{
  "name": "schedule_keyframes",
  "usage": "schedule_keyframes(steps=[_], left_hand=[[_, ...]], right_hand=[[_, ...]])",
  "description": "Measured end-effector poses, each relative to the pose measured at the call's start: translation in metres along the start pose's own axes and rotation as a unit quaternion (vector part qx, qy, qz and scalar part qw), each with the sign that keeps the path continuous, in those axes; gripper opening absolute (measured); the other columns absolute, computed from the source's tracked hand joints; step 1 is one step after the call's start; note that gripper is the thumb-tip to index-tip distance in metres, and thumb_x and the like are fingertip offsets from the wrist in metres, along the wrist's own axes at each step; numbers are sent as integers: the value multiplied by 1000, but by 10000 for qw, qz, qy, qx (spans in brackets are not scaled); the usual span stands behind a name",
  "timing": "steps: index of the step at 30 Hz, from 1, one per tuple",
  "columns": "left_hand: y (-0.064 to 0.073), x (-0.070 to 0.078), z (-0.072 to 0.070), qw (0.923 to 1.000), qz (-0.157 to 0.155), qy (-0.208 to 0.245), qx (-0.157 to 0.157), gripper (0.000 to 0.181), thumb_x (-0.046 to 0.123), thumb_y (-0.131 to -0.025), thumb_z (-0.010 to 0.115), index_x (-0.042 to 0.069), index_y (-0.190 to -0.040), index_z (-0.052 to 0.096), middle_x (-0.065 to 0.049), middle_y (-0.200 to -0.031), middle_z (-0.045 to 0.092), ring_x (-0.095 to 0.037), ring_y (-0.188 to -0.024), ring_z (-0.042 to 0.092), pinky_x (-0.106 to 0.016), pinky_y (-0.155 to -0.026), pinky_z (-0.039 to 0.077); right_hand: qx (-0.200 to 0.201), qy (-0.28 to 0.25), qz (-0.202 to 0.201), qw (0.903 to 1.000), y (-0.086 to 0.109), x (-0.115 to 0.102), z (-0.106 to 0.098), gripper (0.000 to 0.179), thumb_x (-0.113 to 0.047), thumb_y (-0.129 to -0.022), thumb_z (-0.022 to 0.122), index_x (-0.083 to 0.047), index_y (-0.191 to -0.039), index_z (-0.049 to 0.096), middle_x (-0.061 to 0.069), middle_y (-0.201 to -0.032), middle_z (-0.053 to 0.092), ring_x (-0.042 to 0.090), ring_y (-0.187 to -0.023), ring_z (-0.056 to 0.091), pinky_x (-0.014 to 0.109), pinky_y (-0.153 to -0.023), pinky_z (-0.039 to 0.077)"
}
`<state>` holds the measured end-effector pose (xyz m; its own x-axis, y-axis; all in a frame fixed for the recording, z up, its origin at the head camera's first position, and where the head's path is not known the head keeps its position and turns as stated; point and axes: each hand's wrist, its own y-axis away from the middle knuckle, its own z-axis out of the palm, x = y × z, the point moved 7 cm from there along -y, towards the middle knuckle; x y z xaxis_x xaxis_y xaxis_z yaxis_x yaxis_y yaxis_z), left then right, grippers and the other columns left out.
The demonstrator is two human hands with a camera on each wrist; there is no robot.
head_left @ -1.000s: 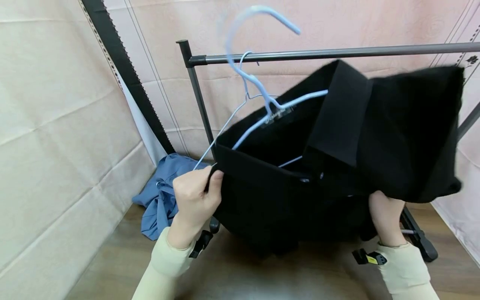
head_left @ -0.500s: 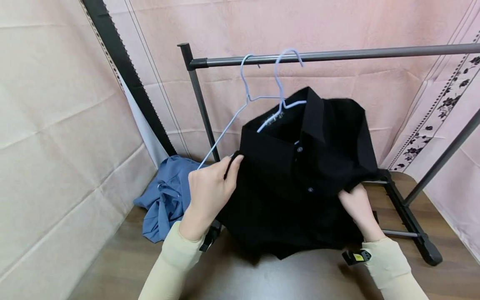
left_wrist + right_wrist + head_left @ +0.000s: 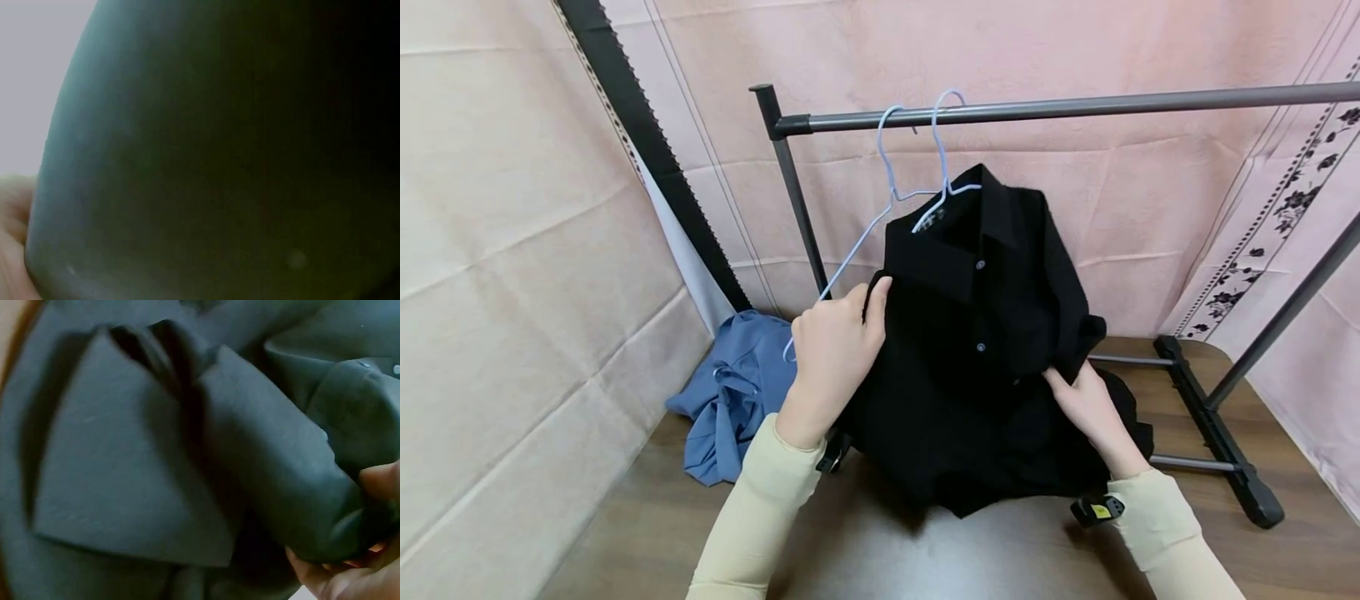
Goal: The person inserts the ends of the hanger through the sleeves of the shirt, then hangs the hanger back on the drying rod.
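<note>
A black button-up shirt (image 3: 940, 333) with a collar hangs around a light-blue hanger (image 3: 942, 150) whose hook overlaps the rack's rail in the head view. My left hand (image 3: 838, 350) grips the shirt's shoulder at the left, thumb on the front. Lower on the right, my right hand (image 3: 1088, 404) pinches a bunched part of the shirt between thumb and fingers. The right wrist view shows these fingers (image 3: 350, 575) curled around dark cloth. Black cloth fills most of the left wrist view. A second light-blue hanger (image 3: 887, 158) hangs on the rail to the left, partly behind my left hand.
The dark metal clothes rack (image 3: 1075, 108) has its foot (image 3: 1217, 433) on the wooden surface (image 3: 625, 517) at the right. A crumpled blue garment (image 3: 730, 400) lies at the left. Pale cloth walls (image 3: 542, 250) enclose the left side and the back.
The shirt and its hanger have moved away from me, the hook coming to the rail. My right hand has moved left with the cloth; my left hand has shifted slightly right and up.
</note>
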<state>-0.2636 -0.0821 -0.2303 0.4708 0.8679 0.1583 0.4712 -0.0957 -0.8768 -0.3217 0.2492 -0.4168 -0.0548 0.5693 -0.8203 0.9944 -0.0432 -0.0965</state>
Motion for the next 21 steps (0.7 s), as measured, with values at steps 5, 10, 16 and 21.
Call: schedule_keyframes(steps=[5,10,16,21], left_hand=[[3,-4,9,9997,-18,-79,-229,54,31,-108,47,14,-58,37,0,-45,28,-18,-35,26,-33,-37,17],[4,-11,10,9993,-171,-133,-318,53,31,-109,44,13,-59,39,0,-45,27,-19,-35,25,-33,-38,17],[7,-24,5,9987,-358,-254,-246,52,33,-109,44,12,-61,42,-1,-45,28,-21,-36,26,-34,-38,18],[10,-39,0,9976,-565,-311,-265,54,35,-109,42,12,-61,42,-1,-46,28,-21,-36,27,-34,-38,18]], right_hand=[[-117,-15,37,9999,1,9,11,80,-59,-104,35,-7,-161,16,30,-159,25,48,-144,26,62,-113,25],[-122,-159,1,9998,2,13,18,75,-60,-105,30,-6,-156,27,30,-155,32,45,-140,33,60,-109,29],[-23,-99,-58,9999,1,14,21,66,-57,-106,30,-6,-146,38,28,-145,43,44,-132,41,58,-102,34],[-42,-51,-62,10000,0,14,26,68,-55,-107,30,-4,-150,36,29,-148,41,44,-136,39,59,-107,31]])
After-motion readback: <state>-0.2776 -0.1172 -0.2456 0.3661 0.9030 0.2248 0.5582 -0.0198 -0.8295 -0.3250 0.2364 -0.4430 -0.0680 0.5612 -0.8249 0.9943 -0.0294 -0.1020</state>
